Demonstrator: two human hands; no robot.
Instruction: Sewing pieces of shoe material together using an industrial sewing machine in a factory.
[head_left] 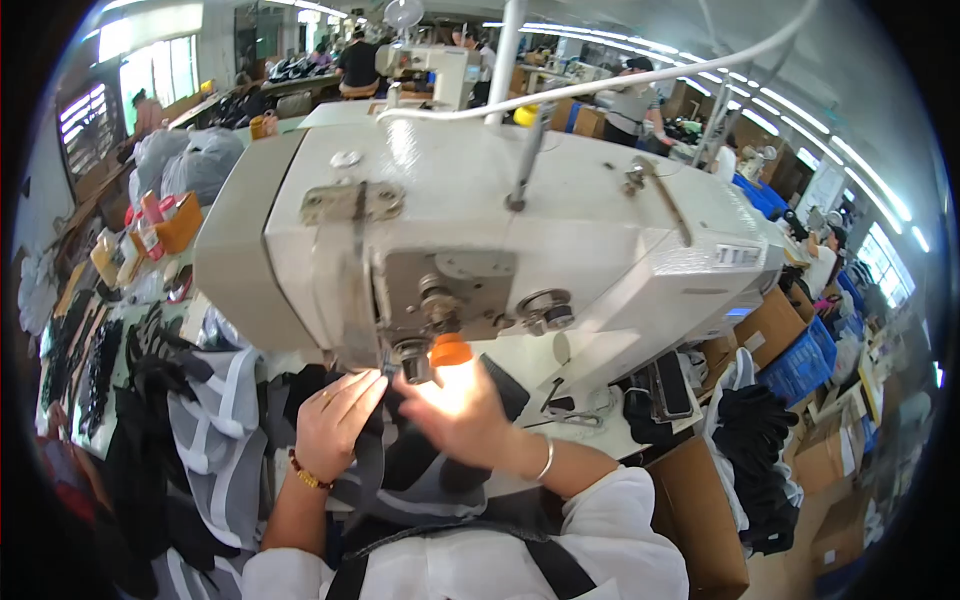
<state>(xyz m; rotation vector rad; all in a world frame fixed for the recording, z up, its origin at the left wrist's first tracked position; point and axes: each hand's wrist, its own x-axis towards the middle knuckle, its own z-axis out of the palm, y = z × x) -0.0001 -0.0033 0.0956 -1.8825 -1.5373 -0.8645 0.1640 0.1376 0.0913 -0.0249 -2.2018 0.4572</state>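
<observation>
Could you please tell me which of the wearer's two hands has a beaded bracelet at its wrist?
The left hand: a beaded bracelet circles its wrist, whereas the right hand has a smooth, pale bangle.

A: Overhead?
B: Long wht tube lights (871, 178) in rows under grey ceiling (850, 70).
A: Rest of rm?
B: Bright rect. window (160, 72) back L, bright paned window (885, 263) far R; tan floor (780, 577) btm R.

Behind the left hand (338, 430), a beaded bracelet (308, 472) – yellowish and dark red – rings the wrist; behind the right hand (465, 420), a plain pale bangle (546, 458). Farther back from both hands, loose white sleeves (615, 505) join a white top (480, 575) – crossed by dark straps (560, 570).
</observation>
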